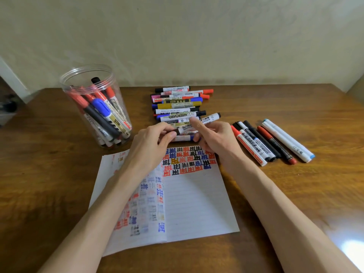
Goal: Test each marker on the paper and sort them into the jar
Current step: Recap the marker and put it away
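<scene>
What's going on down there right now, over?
Left hand pinches dark cap of white-barrelled marker; right hand holds its barrel. Clear plastic jar part-filled, left. Marker pile close behind.

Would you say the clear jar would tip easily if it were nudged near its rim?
Possibly: the clear jar stands tall on a narrow base. The markers inside probably weigh it down, so it likely resists light nudges.

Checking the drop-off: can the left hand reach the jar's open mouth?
Likely yes: the lidless jar stands just left of the left hand, which grips a marker; only bare table lies between them.
</scene>
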Motion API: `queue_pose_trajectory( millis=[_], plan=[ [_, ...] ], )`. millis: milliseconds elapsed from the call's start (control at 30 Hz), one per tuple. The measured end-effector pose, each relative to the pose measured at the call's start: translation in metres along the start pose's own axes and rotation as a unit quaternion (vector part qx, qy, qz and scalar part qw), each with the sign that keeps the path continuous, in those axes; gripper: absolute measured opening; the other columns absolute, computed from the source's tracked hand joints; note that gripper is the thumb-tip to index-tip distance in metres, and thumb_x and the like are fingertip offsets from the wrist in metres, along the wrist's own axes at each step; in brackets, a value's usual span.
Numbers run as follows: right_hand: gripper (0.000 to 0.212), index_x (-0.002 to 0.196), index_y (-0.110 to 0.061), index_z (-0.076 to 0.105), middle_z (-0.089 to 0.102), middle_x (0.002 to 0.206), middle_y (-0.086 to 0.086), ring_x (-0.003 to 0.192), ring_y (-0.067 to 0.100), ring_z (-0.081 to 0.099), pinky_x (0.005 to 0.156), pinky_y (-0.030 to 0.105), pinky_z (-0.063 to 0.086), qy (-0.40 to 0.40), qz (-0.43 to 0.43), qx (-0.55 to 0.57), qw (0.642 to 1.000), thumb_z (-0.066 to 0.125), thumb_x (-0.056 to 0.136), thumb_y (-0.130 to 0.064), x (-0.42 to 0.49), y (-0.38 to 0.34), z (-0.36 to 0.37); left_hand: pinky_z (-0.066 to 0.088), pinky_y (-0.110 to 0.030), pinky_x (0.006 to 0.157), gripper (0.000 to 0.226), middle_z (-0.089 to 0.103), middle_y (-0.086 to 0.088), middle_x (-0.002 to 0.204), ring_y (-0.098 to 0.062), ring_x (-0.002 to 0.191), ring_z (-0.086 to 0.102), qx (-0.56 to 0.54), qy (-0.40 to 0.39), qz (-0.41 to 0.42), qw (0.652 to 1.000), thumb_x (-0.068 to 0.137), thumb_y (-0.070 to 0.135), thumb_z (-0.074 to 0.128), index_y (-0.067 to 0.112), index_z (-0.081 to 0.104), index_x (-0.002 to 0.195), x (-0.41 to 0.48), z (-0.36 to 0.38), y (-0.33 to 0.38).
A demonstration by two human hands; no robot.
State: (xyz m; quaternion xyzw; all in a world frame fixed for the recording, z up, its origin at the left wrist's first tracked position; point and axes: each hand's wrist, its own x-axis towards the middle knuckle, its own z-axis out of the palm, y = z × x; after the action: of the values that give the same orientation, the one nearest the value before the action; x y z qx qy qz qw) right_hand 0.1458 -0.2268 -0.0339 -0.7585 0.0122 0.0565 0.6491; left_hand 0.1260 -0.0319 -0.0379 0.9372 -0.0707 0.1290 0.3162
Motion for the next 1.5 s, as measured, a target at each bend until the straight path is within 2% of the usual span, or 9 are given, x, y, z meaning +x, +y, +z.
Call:
queue_pose_trajectory(
  millis=[233,433,567,733,900,1000,1067,1333,1500],
  plan=[
    [0.039,0.077,-0.014,0.072,0.077,0.081,0.012,0.061,0.013,0.062,0.062,0.027,0.050,-0.025,-0.013,0.028,0.999,0.078,0.090,-0.050,-0.008,-0.002,0.007,0.060,-0.037,0.076,0.038,0.074,0.003,0.106,-0.012,0.092,0.068,-0.004,-0.022,0.075,0.997,0.097,0.045,0.059,0.016,0.071,0.120,-0.014,0.003,0.006],
    [0.037,0.079,-0.008,0.074,0.074,0.066,0.002,0.054,0.011,0.063,0.055,0.022,0.048,-0.034,-0.053,0.002,0.998,0.075,0.094,-0.041,-0.021,-0.008,0.009,0.061,-0.037,0.068,0.059,0.075,0.006,0.094,-0.010,0.081,0.072,-0.002,-0.046,0.117,0.992,0.092,0.064,0.038,0.022,0.068,0.121,-0.021,-0.007,0.008],
    [0.040,0.089,0.000,0.077,0.079,0.079,0.011,0.063,0.018,0.069,0.061,0.027,0.054,-0.022,-0.046,0.016,0.999,0.074,0.096,-0.039,-0.028,-0.004,0.002,0.059,-0.030,0.065,0.054,0.075,0.010,0.094,-0.007,0.078,0.071,-0.002,-0.068,0.121,0.990,0.093,0.060,0.040,0.025,0.068,0.123,-0.025,-0.008,0.008],
    [0.043,0.083,0.000,0.076,0.076,0.077,0.013,0.064,0.020,0.067,0.068,0.031,0.057,-0.016,-0.028,0.023,0.999,0.074,0.095,-0.041,-0.034,0.006,-0.005,0.050,-0.029,0.060,0.032,0.068,0.009,0.079,-0.009,0.072,0.065,-0.020,-0.131,0.120,0.984,0.105,0.046,0.043,0.019,0.060,0.098,-0.028,-0.003,0.010],
    [0.042,0.082,0.001,0.071,0.070,0.072,0.009,0.065,0.020,0.060,0.065,0.028,0.050,-0.041,-0.079,0.035,0.995,0.072,0.098,-0.038,-0.036,0.014,-0.004,0.050,-0.027,0.062,0.030,0.064,0.009,0.075,-0.010,0.075,0.064,-0.095,-0.172,0.111,0.974,0.108,0.039,0.045,0.021,0.062,0.091,-0.028,-0.010,0.008],
    [0.037,0.074,-0.012,0.067,0.061,0.070,0.003,0.066,0.015,0.051,0.069,0.029,0.041,0.022,-0.086,0.118,0.989,0.074,0.097,-0.040,-0.028,0.008,-0.030,0.049,-0.044,0.063,0.033,0.060,-0.009,0.071,-0.027,0.068,0.060,-0.152,-0.182,0.068,0.969,0.108,0.040,0.044,0.024,0.060,0.084,-0.023,-0.026,-0.009],
    [0.032,0.076,-0.015,0.069,0.056,0.071,0.004,0.067,0.013,0.047,0.071,0.030,0.040,0.079,-0.067,0.156,0.982,0.074,0.098,-0.038,-0.024,0.006,-0.054,0.044,-0.043,0.058,0.034,0.057,-0.004,0.068,-0.024,0.063,0.056,-0.161,-0.158,0.040,0.973,0.106,0.046,0.043,0.026,0.060,0.084,-0.020,-0.035,-0.021],
    [0.044,0.094,-0.001,0.074,0.078,0.080,0.010,0.067,0.018,0.069,0.065,0.031,0.054,0.063,-0.004,0.003,0.998,0.074,0.094,-0.045,-0.042,0.016,-0.038,0.052,-0.030,0.064,0.032,0.066,0.022,0.074,0.004,0.074,0.064,-0.021,-0.206,-0.012,0.978,0.103,0.051,0.042,0.032,0.062,0.088,-0.020,-0.042,-0.026],
    [0.012,0.089,-0.016,0.078,0.077,0.073,0.001,0.063,0.011,0.066,0.061,0.026,0.054,0.054,-0.036,-0.080,0.995,0.078,0.094,-0.028,-0.058,0.021,-0.045,0.058,-0.038,0.064,0.035,0.069,0.014,0.087,-0.005,0.076,0.066,0.090,-0.171,0.005,0.981,0.102,0.058,0.037,0.032,0.061,0.098,-0.021,-0.037,-0.018]
  ],
)
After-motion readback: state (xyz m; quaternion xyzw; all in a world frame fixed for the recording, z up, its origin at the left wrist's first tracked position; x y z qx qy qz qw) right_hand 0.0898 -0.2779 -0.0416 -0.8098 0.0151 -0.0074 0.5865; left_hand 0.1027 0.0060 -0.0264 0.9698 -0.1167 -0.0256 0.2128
